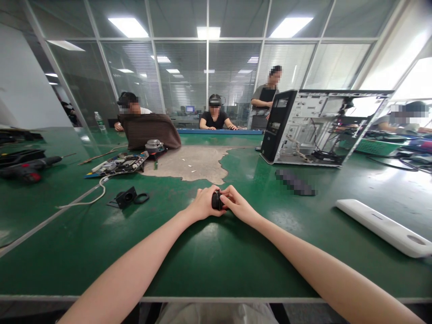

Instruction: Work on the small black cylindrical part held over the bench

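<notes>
Between my hands, just above the green table, is a small round black part that looks like a lens barrel [216, 201]. My left hand [203, 203] wraps round its left side. With thumb and fingers closed, my right hand [235, 203] pinches its right side. The fingers cover much of the part, so its far side is hidden. To the left, a black square-framed piece with a round opening [126, 197] lies on the table beside a black ring [141, 198].
An open computer case [313, 128] stands at the back right. Nearer lie a dark blurred-out object [295, 182] and a long white device [383, 226]. Circuit boards [118, 164], a white cable [96, 200] and a power drill [30, 168] are on the left. People sit and stand beyond the table.
</notes>
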`<state>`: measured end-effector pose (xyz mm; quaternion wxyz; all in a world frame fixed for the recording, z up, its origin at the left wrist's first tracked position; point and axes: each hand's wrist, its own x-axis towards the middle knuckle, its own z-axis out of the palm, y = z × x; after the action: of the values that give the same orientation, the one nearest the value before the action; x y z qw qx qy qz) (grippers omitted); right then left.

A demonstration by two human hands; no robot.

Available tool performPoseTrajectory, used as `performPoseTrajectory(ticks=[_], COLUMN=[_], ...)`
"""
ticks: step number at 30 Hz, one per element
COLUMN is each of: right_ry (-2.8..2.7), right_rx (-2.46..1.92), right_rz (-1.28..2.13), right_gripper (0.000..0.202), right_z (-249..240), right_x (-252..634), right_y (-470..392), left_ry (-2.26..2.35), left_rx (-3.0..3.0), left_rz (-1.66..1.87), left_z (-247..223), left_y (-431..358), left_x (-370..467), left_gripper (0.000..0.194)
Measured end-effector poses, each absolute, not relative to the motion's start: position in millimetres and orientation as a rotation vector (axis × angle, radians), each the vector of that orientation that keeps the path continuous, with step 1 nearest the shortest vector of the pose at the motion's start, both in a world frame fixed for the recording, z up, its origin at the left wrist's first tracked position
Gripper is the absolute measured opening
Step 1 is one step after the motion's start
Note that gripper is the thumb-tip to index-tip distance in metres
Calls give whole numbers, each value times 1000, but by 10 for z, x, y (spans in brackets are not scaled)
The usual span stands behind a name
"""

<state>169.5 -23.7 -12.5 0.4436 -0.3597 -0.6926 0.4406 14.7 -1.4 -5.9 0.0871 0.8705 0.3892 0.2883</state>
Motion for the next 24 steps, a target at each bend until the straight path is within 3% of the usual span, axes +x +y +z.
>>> performPoseTrajectory(ticks=[24], right_ry=[-1725], right_rx=[-942], right_rz=[1122], right_gripper=[24], right_z=[-70], right_x=[1722], right_y=[-254], left_ry=[1171], left_rx=[2576], left_rz=[854], left_z=[-44], left_y=[-32], left_x=[138], left_gripper=[58])
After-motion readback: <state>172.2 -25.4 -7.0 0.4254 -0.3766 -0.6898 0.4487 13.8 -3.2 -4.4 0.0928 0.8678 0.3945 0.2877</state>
